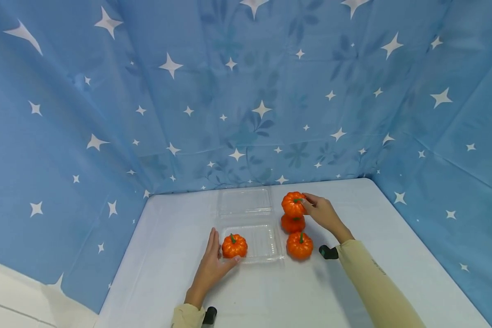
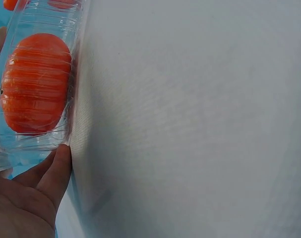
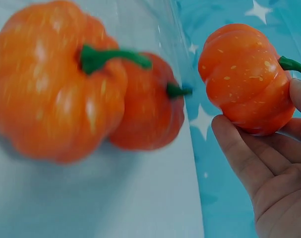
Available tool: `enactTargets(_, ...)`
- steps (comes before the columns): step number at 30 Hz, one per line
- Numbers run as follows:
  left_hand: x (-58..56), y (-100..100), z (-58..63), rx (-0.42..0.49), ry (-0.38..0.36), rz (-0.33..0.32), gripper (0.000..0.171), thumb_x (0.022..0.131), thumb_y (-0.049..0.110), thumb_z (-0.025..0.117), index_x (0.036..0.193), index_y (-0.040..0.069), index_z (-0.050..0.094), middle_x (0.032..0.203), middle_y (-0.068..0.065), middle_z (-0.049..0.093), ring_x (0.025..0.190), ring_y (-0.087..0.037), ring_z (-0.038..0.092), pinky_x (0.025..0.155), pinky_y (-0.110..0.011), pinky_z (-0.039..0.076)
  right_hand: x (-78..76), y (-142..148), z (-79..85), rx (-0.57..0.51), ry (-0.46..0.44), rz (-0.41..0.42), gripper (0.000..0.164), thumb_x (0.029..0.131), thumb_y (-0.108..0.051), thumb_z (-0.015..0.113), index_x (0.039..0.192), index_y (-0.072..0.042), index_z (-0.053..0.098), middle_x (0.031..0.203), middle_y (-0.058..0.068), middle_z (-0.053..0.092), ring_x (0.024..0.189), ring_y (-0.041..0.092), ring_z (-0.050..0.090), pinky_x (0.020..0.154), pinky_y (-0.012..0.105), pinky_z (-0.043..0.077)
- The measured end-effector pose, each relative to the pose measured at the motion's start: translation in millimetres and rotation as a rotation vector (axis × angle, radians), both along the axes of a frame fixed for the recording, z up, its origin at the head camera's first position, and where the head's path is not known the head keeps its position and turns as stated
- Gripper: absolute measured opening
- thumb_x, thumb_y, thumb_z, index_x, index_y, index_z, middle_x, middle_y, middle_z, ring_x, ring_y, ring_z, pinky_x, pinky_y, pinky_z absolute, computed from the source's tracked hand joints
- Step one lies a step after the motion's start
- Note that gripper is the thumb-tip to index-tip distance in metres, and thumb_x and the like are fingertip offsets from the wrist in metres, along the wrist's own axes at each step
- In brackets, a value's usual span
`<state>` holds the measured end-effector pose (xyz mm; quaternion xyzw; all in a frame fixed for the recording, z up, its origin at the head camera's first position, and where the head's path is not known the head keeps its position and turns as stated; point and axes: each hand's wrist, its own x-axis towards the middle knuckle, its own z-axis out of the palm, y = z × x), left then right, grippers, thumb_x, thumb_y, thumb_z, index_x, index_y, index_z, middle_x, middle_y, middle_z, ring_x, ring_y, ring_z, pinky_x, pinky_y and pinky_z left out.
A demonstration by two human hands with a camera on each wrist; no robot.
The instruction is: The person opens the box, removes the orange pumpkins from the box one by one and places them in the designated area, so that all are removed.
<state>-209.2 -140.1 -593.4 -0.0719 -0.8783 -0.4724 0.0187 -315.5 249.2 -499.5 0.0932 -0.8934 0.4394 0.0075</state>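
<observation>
My right hand (image 1: 323,212) holds a small orange toy pumpkin (image 3: 247,79) with a green stem, fingers under it and thumb near the stem. In the head view, it overlaps a second pumpkin (image 1: 293,224), with a third pumpkin (image 1: 299,246) in front. At the left, my left hand (image 1: 211,265) rests against a clear plastic clamshell box (image 1: 252,261). Its straight fingers lie along the box's left side, and the thumb is at the front edge. Inside the near half sits another pumpkin (image 1: 234,246), seen through the ribbed wall in the left wrist view.
The box's lid (image 1: 245,202) lies folded back toward the rear edge of the white table (image 1: 172,228). Blue curtains (image 1: 246,91) with white stars rise behind and on both sides. A dark wrist device (image 1: 328,252) sticks out by the right sleeve.
</observation>
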Motion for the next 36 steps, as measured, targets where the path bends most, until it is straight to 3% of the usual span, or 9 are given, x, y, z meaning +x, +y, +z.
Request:
enactTargets(11,0.9,0.8,2.8,-0.019,-0.011,0.005,0.118,0.090,0.054,0.082,0.170,-0.001,0.015,0.179,-0.014,0.007,0.130,-0.036,0.060,0.109,-0.054,0.053,10.9,42.9,-15.2,-0.025,-0.049,-0.122,0.056,0.116,-0.023,0.047,0.154,0.017,0.042,0.140,0.037,0.059,0.110,0.043,0.072,0.095,0.048,0.061)
enactTargets(20,0.0,1.8,2.7,-0.033,-0.017,0.014,0.118,0.090,0.055,0.082,0.171,0.001,0.014,0.179,-0.013,0.008,0.127,-0.033,0.060,0.108,-0.054,0.053,23.2,61.9,-31.8,-0.017,-0.171,-0.236,0.057,0.115,-0.024,0.045,0.154,0.018,0.040,0.149,0.039,0.050,0.122,0.047,0.061,0.103,0.054,0.056)
enactTargets(26,-0.4,0.9,2.9,-0.035,-0.010,0.016,0.119,0.090,0.057,0.082,0.171,0.001,0.014,0.179,-0.012,0.008,0.122,-0.029,0.060,0.105,-0.052,0.055,25.6,64.3,-47.1,0.001,-0.236,-0.268,0.058,0.115,-0.025,0.044,0.154,0.018,0.040,0.152,0.039,0.045,0.131,0.050,0.052,0.111,0.059,0.049)
enactTargets(33,1.0,0.1,2.3,-0.050,0.016,0.015,0.121,0.089,0.062,0.080,0.171,0.000,0.015,0.179,-0.010,0.011,0.105,-0.020,0.056,0.089,-0.040,0.056,25.1,62.3,-61.8,-0.067,-0.270,-0.252,0.058,0.116,-0.024,0.041,0.155,0.017,0.037,0.154,0.040,0.043,0.133,0.050,0.051,0.113,0.059,0.047)
enactTargets(36,0.9,0.8,1.5,-0.040,0.013,0.010,0.121,0.089,0.062,0.080,0.170,0.000,0.015,0.179,-0.011,0.010,0.109,-0.022,0.058,0.095,-0.042,0.057,24.3,60.2,-64.6,-0.069,-0.271,-0.259,0.059,0.116,-0.026,0.039,0.155,0.018,0.037,0.154,0.040,0.043,0.131,0.049,0.053,0.112,0.059,0.048)
